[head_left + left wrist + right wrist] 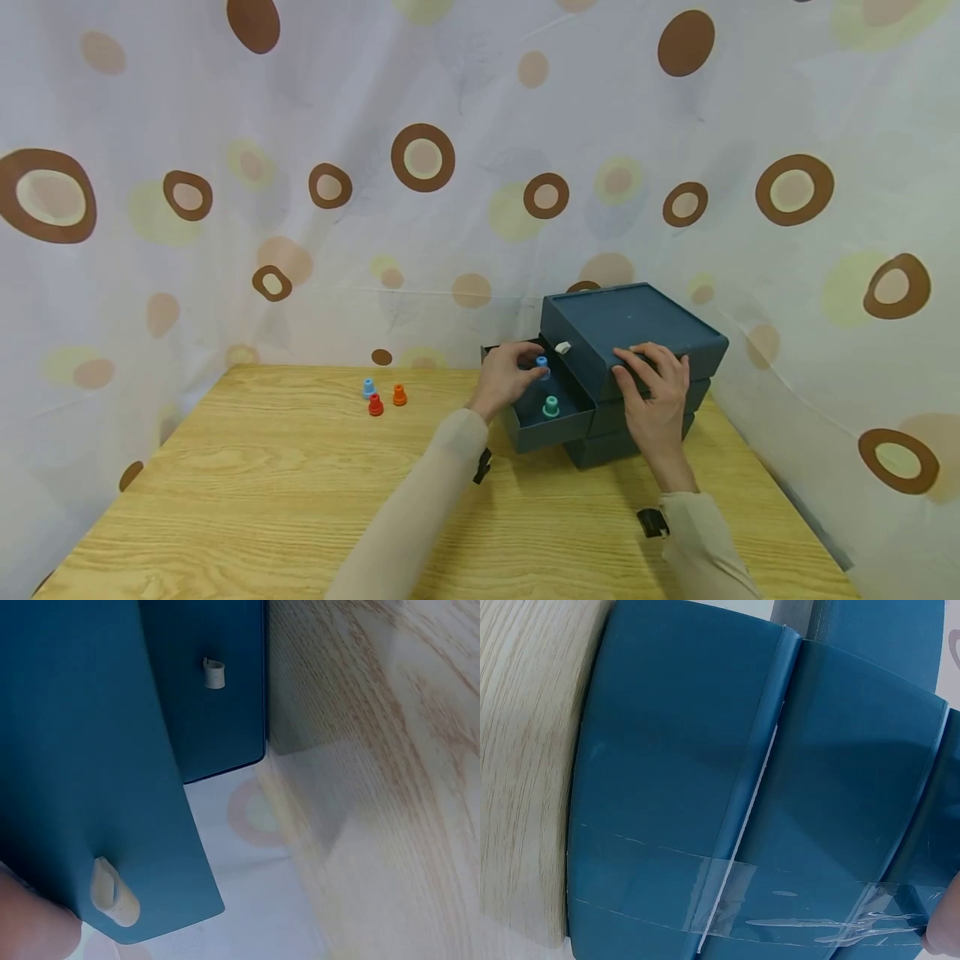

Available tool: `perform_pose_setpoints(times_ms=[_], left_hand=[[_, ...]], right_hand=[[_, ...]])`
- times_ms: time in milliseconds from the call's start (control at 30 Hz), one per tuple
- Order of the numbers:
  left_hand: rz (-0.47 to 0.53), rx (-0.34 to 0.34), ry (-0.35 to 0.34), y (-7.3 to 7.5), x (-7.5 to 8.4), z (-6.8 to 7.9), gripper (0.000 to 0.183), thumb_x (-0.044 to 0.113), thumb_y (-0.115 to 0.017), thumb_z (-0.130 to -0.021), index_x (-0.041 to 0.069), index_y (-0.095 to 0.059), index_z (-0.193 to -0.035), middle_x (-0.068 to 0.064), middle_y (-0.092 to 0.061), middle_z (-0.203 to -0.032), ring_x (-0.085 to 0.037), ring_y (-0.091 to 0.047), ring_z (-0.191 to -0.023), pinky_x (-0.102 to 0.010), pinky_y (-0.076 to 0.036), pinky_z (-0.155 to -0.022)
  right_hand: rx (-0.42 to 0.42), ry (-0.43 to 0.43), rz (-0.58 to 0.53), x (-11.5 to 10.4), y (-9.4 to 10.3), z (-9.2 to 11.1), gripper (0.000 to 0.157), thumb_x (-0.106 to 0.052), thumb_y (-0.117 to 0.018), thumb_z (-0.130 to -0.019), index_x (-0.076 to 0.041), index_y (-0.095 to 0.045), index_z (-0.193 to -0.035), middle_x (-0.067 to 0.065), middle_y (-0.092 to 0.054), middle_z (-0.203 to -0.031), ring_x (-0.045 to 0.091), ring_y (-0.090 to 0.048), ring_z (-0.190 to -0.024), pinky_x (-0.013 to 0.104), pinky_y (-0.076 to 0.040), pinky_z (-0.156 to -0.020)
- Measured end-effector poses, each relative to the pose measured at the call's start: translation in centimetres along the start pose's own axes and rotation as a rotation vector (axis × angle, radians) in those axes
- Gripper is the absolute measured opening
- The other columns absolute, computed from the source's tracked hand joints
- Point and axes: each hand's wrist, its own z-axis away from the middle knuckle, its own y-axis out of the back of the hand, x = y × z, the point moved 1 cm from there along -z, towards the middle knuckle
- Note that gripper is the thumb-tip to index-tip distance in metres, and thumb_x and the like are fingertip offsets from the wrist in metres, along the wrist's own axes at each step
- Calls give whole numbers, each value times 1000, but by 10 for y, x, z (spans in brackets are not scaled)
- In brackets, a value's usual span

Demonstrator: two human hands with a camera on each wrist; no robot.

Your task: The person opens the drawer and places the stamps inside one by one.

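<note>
My left hand (506,379) reaches over a pulled-out drawer (555,432), pinching a small blue stepped peg (542,362) between thumb and fingertips. Inside the same drawer a green peg (551,407) stands upright near the front. The drawer belongs to a dark blue stacked drawer unit (637,321), below its top level. On the unit's top front edge rests my right hand (656,392), fingers spread and slightly bent; one fingertip (945,919) shows at the unit in the right wrist view. The left wrist view shows the open drawer's front with a pale pull tab (114,894).
A light blue peg (368,388), a red peg (376,405) and an orange peg (400,395) stand on the wooden table (300,500), left of the unit. Another pull tab (214,673) marks a closed lower drawer. Clear tape (727,896) runs across the unit's side. A patterned curtain (465,233) hangs behind.
</note>
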Motion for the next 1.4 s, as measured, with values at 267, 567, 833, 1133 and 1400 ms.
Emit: perform_pose_setpoints(times_ms=[267, 567, 833, 1133, 1400], left_hand=[[-129, -111, 4, 1, 3, -1, 26, 24, -74, -88, 17, -74, -113, 4, -75, -104, -10, -68, -94, -29, -54, -84], [-180, -146, 19, 2, 6, -2, 23, 24, -75, -88, 19, -75, -110, 5, -74, -100, -11, -67, -93, -31, -53, -85], [-229, -188, 1, 2, 6, -2, 21, 23, -75, -88, 20, -75, -109, 6, -75, -99, -12, -68, -95, -34, -52, -88], [-215, -194, 6, 1, 6, -1, 24, 23, -74, -88, 20, -74, -112, 6, -75, -103, -11, -68, -97, -34, -52, -90], [-187, -186, 3, 2, 7, -1, 29, 21, -74, -89, 18, -73, -117, 4, -74, -108, -12, -69, -100, -34, -53, -92]], right_hand=[[1, -5, 0, 1, 0, 1, 20, -13, -72, -89, -7, -76, -108, 20, -63, -113, 37, -48, -121, 64, -4, -117], [3, -1, 1, 0, 0, 2, 21, -14, -71, -89, -7, -76, -108, 20, -63, -113, 37, -48, -122, 65, -4, -117], [8, 2, 10, -2, 1, 3, 21, -14, -71, -89, -7, -76, -108, 20, -63, -113, 37, -48, -121, 65, -4, -117], [10, -3, 11, -2, 2, 4, 21, -12, -72, -88, -7, -76, -108, 20, -63, -113, 36, -48, -121, 64, -4, -117], [11, 0, 9, -1, 1, 4, 21, -12, -72, -88, -8, -76, -108, 19, -63, -113, 36, -49, -121, 64, -4, -117]])
